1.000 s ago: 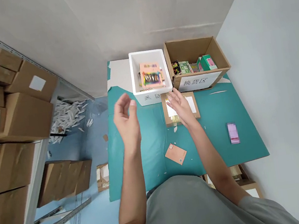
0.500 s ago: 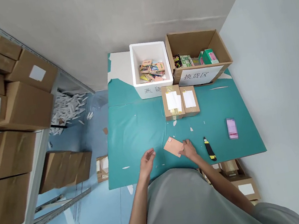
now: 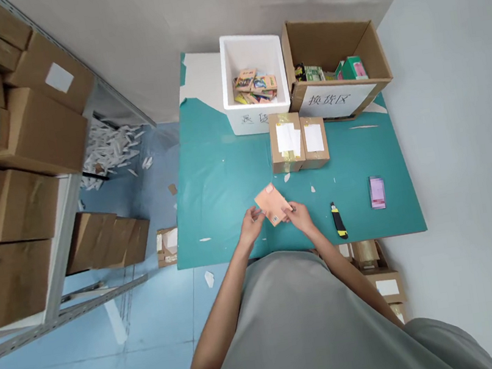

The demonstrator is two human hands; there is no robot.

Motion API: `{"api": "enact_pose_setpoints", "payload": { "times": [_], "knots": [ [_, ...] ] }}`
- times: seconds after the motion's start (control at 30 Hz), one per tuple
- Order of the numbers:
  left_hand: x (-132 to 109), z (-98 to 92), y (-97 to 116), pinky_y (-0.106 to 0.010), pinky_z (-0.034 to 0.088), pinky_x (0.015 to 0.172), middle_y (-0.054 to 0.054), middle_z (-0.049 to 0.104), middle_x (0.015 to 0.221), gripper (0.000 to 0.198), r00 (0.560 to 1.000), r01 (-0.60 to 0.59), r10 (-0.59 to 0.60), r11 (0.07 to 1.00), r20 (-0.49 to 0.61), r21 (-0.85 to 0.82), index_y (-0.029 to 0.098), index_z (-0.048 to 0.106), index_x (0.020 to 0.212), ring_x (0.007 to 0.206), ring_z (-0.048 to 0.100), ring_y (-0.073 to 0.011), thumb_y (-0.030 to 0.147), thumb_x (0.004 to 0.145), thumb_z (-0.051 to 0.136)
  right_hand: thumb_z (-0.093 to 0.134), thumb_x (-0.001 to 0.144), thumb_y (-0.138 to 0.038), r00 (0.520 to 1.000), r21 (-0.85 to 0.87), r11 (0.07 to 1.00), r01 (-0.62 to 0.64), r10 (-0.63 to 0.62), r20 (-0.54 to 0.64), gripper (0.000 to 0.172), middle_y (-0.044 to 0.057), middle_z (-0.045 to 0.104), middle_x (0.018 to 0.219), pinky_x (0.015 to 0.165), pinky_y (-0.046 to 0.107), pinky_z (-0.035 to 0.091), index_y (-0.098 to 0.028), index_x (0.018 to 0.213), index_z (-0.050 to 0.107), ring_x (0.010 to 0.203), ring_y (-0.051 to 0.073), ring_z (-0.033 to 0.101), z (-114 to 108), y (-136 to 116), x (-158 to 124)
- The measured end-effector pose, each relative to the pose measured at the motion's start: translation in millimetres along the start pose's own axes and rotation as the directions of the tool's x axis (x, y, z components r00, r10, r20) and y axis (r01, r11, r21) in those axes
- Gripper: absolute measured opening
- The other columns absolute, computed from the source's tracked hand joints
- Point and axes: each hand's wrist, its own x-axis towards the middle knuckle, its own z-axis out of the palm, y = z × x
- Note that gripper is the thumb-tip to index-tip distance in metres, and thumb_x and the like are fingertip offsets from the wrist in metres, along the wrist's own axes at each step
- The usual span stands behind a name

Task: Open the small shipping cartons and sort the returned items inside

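A thin orange booklet (image 3: pixel 272 205) with a small barcode near its lower corner is held up in front of me, over the table's near half. My right hand (image 3: pixel 299 216) pinches its lower right edge, thumb on top. At the lower left edge, the fingers of my left hand (image 3: pixel 252 225) close on it as well; some fingertips are hidden beneath. To the right of my hands, a black and yellow utility knife (image 3: pixel 339 223) lies on the green table (image 3: pixel 220 194).
Beyond the hands stand two small taped cartons (image 3: pixel 314 137). Behind them are a white foam box (image 3: pixel 247 36) holding small books and an open cardboard box (image 3: pixel 328 27) with packets. A phone (image 3: pixel 377 192) lies at right. Shelves of cartons (image 3: pixel 43 125) stand left.
My left hand has come in from the left and taken hold of the booklet. The booklet has been raised and turned, its barcode now showing. The camera view has shifted.
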Motion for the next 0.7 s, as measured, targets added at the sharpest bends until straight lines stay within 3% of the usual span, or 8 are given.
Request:
{"api": "enact_pose_setpoints", "payload": {
  "times": [0.07, 0.13, 0.2, 0.3, 0.43, 0.57, 0.63, 0.7],
  "knots": [
    [-14.5, 1.5, 4.0, -0.05, 0.06, 0.114, -0.021, 0.082, 0.135, 0.07, 0.998, -0.053, 0.058, 0.991, 0.039, -0.122, 0.016, 0.077, 0.126, 0.128, 0.077, -0.034, 0.058, 0.076, 0.101, 0.054, 0.115, -0.055, 0.995, 0.279, 0.955, 0.103, -0.099, -0.03, 0.04, 0.01, 0.088, 0.121, 0.088, 0.032, 0.07, -0.021, 0.13, 0.067, 0.094, 0.021, 0.087, 0.3, -10.1, -17.2],
    [-30.1, 0.1, 13.6, -0.044, 0.063, 0.106, -0.017, 0.085, 0.128, 0.07, 0.987, -0.119, 0.14, 0.968, 0.08, -0.22, 0.017, 0.082, 0.117, 0.118, 0.079, -0.0306, 0.067, 0.072, 0.101, 0.068, 0.105, -0.07, 0.977, 0.552, 0.807, 0.21, -0.195, -0.087, 0.05, 0.011, 0.086, 0.127, 0.083, 0.036, 0.072, -0.023, 0.124, 0.067, 0.087, 0.022, 0.087, 0.5, -20.3, -34.0],
    [-44.0, -3.0, 26.3, -0.04, 0.064, 0.099, -0.014, 0.087, 0.121, 0.066, 0.978, -0.173, 0.196, 0.951, 0.071, -0.256, 0.019, 0.085, 0.111, 0.109, 0.079, -0.0272, 0.071, 0.073, 0.1, 0.079, 0.094, -0.079, 0.963, 0.666, 0.7, 0.258, -0.238, -0.123, 0.059, 0.01, 0.086, 0.126, 0.079, 0.037, 0.073, -0.025, 0.117, 0.068, 0.085, 0.023, 0.086, -0.7, -30.0, -48.1],
    [-59.8, -6.6, 43.1, -0.037, 0.065, 0.092, -0.01, 0.087, 0.11, 0.06, 0.968, -0.239, 0.252, 0.938, 0.017, -0.253, 0.02, 0.088, 0.106, 0.097, 0.078, -0.0235, 0.069, 0.075, 0.1, 0.084, 0.087, -0.082, 0.953, 0.625, 0.72, 0.302, -0.21, -0.219, 0.066, 0.012, 0.085, 0.129, 0.083, 0.039, 0.073, -0.026, 0.118, 0.069, 0.103, 0.028, 0.086, -5.8, -42.6, -63.0],
    [-75.6, -3.6, 51.1, -0.037, 0.064, 0.09, -0.009, 0.087, 0.108, 0.048, 0.926, -0.378, 0.375, 0.914, -0.049, -0.147, 0.022, 0.092, 0.106, 0.097, 0.078, -0.0235, 0.064, 0.084, 0.097, 0.085, 0.089, -0.078, 0.906, 0.501, 0.772, 0.391, -0.227, -0.357, 0.067, 0.015, 0.077, 0.149, 0.11, 0.046, 0.068, -0.027, 0.131, 0.072, 0.136, 0.031, 0.076, -11.1, -58.7, -77.4],
    [-92.3, 3.6, 49.6, -0.043, 0.065, 0.1, -0.011, 0.086, 0.125, 0.038, 0.832, -0.554, 0.555, 0.832, -0.017, 0.024, 0.027, 0.093, 0.116, 0.114, 0.08, -0.0276, 0.06, 0.098, 0.086, 0.09, 0.086, -0.074, 0.92, 0.579, 0.715, 0.393, -0.3, -0.254, 0.068, 0.013, 0.082, 0.14, 0.107, 0.043, 0.069, -0.026, 0.131, 0.075, 0.128, 0.031, 0.081, -5.8, -74.6, -88.3],
    [-99.5, 5.1, 49.8, -0.048, 0.063, 0.109, -0.011, 0.085, 0.133, 0.035, 0.767, -0.639, 0.64, 0.757, 0.038, 0.138, 0.029, 0.092, 0.119, 0.12, 0.079, -0.0285, 0.058, 0.103, 0.082, 0.087, 0.089, -0.074, 0.914, 0.602, 0.688, 0.406, -0.295, -0.279, 0.063, 0.012, 0.085, 0.133, 0.104, 0.042, 0.07, -0.025, 0.127, 0.077, 0.123, 0.03, 0.082, -3.5, -78.0, -89.0],
    [-103.7, 4.1, 51.6, -0.05, 0.06, 0.116, -0.011, 0.081, 0.142, 0.034, 0.735, -0.675, 0.67, 0.71, 0.104, 0.2, 0.03, 0.09, 0.125, 0.129, 0.076, -0.0297, 0.056, 0.103, 0.082, 0.079, 0.094, -0.075, 0.908, 0.611, 0.673, 0.416, -0.282, -0.309, 0.058, 0.011, 0.087, 0.126, 0.104, 0.042, 0.069, -0.024, 0.122, 0.078, 0.119, 0.029, 0.083, -5.3, -76.4, -86.5]
  ]
}}
